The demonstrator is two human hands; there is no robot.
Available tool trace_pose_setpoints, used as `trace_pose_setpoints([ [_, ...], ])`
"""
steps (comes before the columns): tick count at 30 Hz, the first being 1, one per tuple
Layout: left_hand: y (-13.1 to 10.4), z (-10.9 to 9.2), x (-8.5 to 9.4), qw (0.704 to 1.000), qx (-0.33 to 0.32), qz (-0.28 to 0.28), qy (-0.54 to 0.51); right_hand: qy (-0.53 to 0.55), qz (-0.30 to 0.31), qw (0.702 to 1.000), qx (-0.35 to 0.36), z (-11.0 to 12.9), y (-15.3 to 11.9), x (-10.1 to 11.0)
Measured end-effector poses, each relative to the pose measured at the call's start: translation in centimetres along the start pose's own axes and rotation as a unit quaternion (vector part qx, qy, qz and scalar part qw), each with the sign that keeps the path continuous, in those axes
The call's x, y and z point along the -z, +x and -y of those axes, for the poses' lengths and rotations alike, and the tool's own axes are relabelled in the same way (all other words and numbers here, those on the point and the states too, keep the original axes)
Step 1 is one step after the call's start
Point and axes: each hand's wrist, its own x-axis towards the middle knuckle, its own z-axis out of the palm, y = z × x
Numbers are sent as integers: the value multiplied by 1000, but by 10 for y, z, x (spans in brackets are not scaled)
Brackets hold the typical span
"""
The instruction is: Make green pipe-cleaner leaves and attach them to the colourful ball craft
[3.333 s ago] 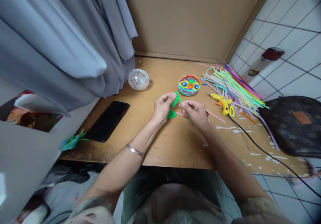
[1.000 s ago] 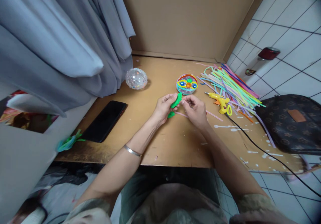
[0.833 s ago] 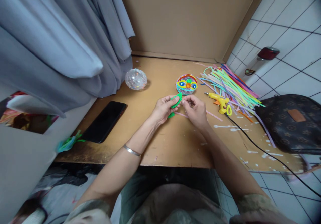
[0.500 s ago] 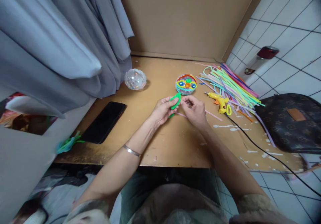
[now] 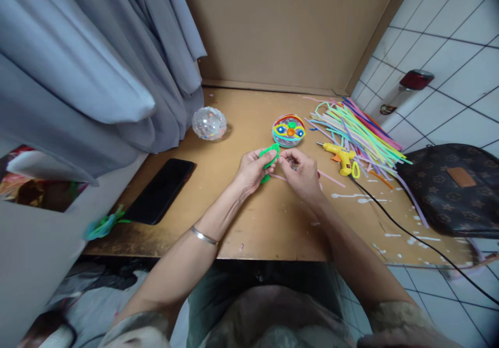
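Observation:
In the middle of the table, my left hand (image 5: 252, 171) pinches a bent green pipe cleaner (image 5: 270, 156) between thumb and fingers. Close against its right side is my right hand (image 5: 300, 174), thumb and forefinger pressed together at the green piece's edge. Whatever lies between those right fingertips is too small to make out. Just beyond both hands rests a round ornament (image 5: 288, 131) with blue eyes, yellow outlines and an orange nose. A pink pipe cleaner (image 5: 331, 178) lies on the table, partly hidden under my right hand.
A yellow glue gun (image 5: 341, 159) with a black cord lies right of my hands, before a pile of coloured pipe cleaners (image 5: 360, 130). A clear ball (image 5: 209, 123) stands at the back left, a black phone (image 5: 161, 191) nearer. A dark bag (image 5: 452, 192) sits far right.
The green pipe cleaner has turned slightly and shifted a little left in my left hand, and more of its lower end shows. Both hands stay close together.

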Motion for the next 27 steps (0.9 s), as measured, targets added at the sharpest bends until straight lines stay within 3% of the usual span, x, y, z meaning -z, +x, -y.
trace_pose_setpoints([
  [6, -1, -2, 0, 1000, 10, 8, 12, -9, 5, 1000, -2, -1, 1, 1],
  [14, 1, -2, -3, 999, -31, -11, 29, -21, 15, 999, 27, -1, -1, 1],
  [22, 2, -4, -2, 1000, -16, -15, 6, -47, 11, 996, 76, -3, -1, 4],
  [27, 0, -6, -1, 1000, 22, 4, -18, -132, -17, 984, 114, -7, 2, 9],
])
